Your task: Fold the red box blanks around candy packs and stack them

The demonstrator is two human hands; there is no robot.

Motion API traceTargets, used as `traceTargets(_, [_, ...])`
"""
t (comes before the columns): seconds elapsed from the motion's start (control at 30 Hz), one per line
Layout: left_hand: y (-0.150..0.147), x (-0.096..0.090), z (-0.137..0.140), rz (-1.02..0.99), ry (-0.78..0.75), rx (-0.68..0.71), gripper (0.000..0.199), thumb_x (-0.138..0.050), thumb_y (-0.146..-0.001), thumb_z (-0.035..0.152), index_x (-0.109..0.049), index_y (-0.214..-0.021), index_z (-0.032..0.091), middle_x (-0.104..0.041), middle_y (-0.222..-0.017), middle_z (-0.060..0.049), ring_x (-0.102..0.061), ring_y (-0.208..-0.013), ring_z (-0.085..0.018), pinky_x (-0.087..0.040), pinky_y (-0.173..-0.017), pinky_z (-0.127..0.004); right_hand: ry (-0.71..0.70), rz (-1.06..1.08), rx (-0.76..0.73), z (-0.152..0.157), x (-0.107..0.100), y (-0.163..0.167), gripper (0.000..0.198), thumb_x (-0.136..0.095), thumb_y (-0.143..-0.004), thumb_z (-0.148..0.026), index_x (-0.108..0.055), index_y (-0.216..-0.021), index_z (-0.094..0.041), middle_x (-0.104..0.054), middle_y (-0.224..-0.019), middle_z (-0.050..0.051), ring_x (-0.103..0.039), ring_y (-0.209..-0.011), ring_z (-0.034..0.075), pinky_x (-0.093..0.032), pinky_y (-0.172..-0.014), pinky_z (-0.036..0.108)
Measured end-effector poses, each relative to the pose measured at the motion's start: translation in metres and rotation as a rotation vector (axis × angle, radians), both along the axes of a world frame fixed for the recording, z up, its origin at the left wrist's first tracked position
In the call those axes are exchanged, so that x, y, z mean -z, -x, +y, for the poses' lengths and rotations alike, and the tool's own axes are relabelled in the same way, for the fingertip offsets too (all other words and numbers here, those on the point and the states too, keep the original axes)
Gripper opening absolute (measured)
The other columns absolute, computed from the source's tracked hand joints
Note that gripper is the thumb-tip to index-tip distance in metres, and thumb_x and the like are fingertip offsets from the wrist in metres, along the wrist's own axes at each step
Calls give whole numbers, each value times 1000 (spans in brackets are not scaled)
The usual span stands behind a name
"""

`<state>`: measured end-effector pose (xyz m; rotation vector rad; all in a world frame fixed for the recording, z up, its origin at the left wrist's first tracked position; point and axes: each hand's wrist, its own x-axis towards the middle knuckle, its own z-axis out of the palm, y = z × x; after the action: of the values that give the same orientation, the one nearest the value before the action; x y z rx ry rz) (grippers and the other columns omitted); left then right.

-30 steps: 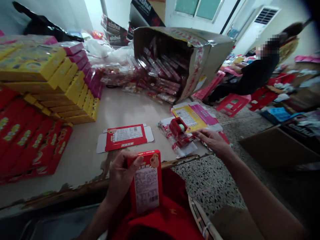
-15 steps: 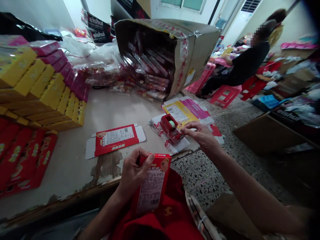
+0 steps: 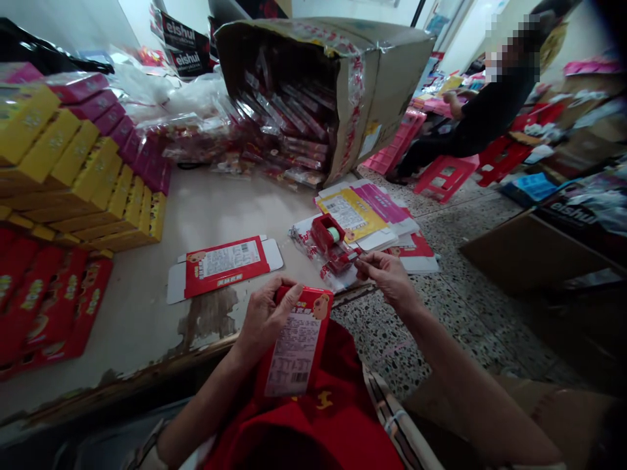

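Observation:
My left hand grips a red printed carton by its upper left edge, thumb across the front. The carton is tilted over my lap, its panel of small print facing me. My right hand is pinched at the cutting end of a red tape dispenser; the thin tape at the fingertips hardly shows. The dispenser, with a pale green roll core, rests on a clear printed plastic packet at the table's edge. A flattened red carton with white flaps lies on the table left of it.
Yellow boxes, magenta boxes and red boxes are stacked at left. A cardboard box on its side spills wrapped packets. Flattened cartons lie at the table's right edge. A seated person works beyond.
My right hand has drawn slightly down toward me at the dispenser's end, still pinched. The red carton in my left hand has hardly moved. The camera view has shifted a little.

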<state>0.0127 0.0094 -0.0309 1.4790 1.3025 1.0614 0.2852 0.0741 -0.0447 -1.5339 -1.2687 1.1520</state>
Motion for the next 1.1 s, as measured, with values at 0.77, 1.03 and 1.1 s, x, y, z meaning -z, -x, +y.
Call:
traceTargets(0.77, [-8, 17, 5, -126, 17, 97, 35, -81, -80, 46, -65, -89, 16, -64, -75, 2, -52, -66, -11, -40, -60, -21, 5, -840, -1260, 28, -125, 101, 9, -70, -81, -14, -74, -73, -17, -70, -64, 0, -61, -61, 12, -38, -58, 26])
traceTargets(1.03, [7, 7, -15, -208, 92, 174, 44, -87, -73, 43, -64, -97, 15, -64, -83, 0, -53, -69, -11, -44, -63, -21, 364, -351, -1144, 28, -95, 94, 33, -88, -64, -43, -69, -74, -18, -66, -60, -2, -60, -55, 14, -44, -54, 25])
traceTargets(1.1, [15, 1, -24, -240, 146, 200, 54, -91, -67, 44, -62, -103, 16, -64, -84, 0, -53, -69, -10, -45, -64, -21, 378, -198, -958, 17, -73, 92, 42, -94, -49, -39, -65, -74, -23, -58, -52, -5, -55, -47, 15, -41, -45, 25])
